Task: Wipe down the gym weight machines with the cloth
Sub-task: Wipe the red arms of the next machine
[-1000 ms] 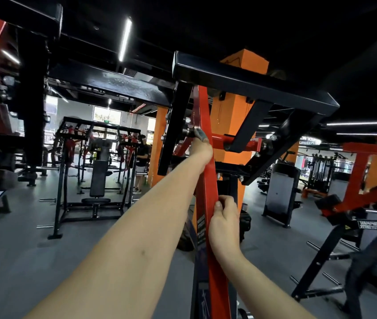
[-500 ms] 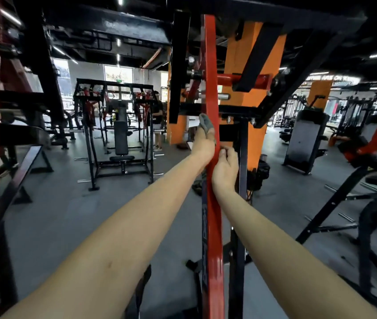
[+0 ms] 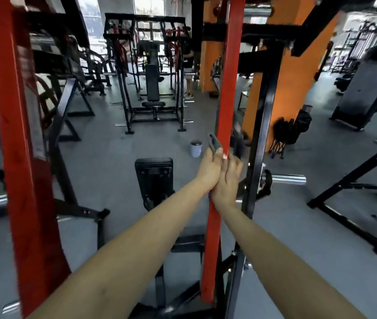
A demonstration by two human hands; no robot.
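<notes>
Grey cloth [image 3: 214, 145] on the red bar [image 3: 227, 88].
The left hand [image 3: 209, 169] grips the cloth with curled fingers against the bar's left side; the right hand [image 3: 227, 180], touching it, wraps its fingers round the same bar.

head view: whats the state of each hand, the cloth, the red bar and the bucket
red bar: near upright
cloth: bunched against the red bar
left hand: grips the cloth, pressing it to the red bar
right hand: grips the red bar
bucket: upright on floor
</notes>
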